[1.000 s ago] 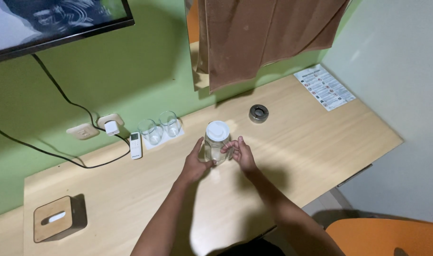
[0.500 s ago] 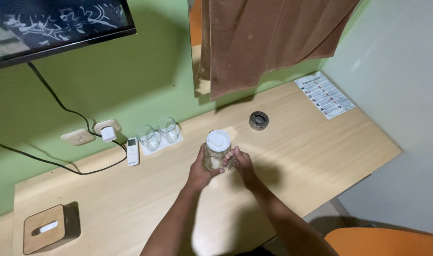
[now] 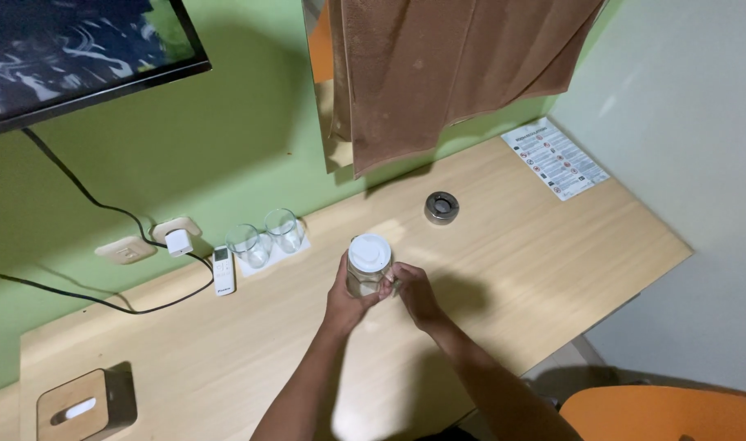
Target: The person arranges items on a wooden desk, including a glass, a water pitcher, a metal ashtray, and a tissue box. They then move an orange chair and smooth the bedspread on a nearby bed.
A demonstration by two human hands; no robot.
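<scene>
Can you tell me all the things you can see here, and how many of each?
jar: 1, clear with white lid, held over the middle of the desk
drinking glasses: 2, clear, on a white mat by the wall
remote: 1, white, left of the glasses
plug: 1, white, in a wall socket, black cable
round dish: 1, dark grey, back of desk
printed card: 1, white, far right corner
tissue box: 1, wood, near left corner
towel: 1, brown, hanging above
screen: 1, black, on green wall
chair: 1, orange, bottom right
desk: 1, light wood
left hand: 1, holding the jar
right hand: 1, holding the jar
</scene>
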